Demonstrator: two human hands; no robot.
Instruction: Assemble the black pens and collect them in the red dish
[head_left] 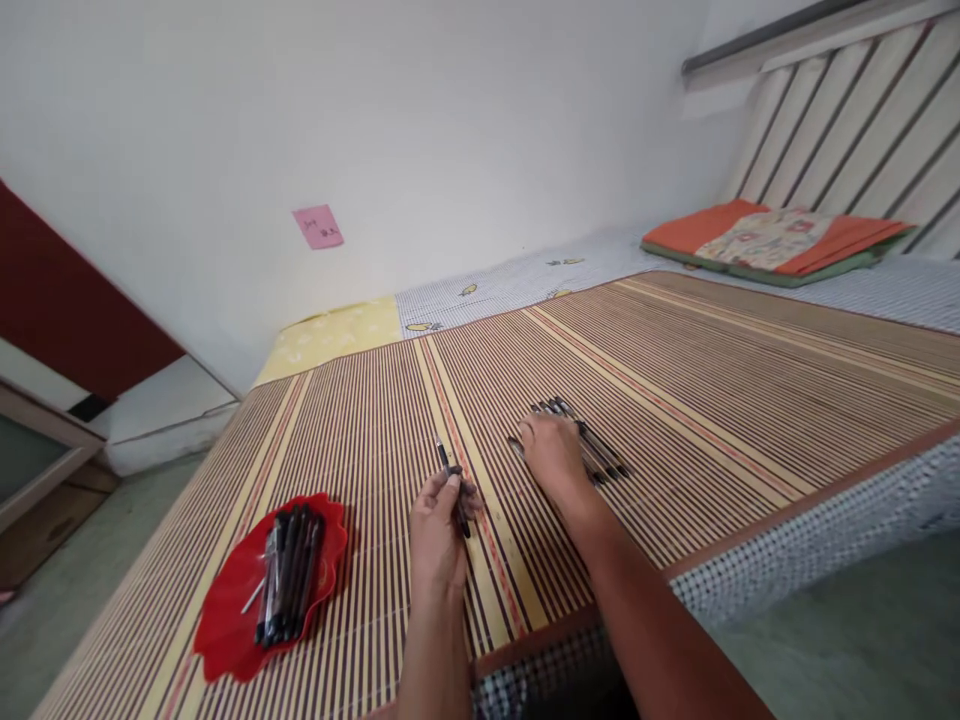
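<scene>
On the striped bamboo mat (712,360), our left hand (437,535) pinches one black pen (452,483) in curled fingers while our right hand (553,458) lies flat, gripping nothing, on a loose row of pens (596,448) that, we judge, a careless nudge could send rolling.

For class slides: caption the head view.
Left hand holds black pen; right hand touches pile of black pens on striped mat.
</scene>
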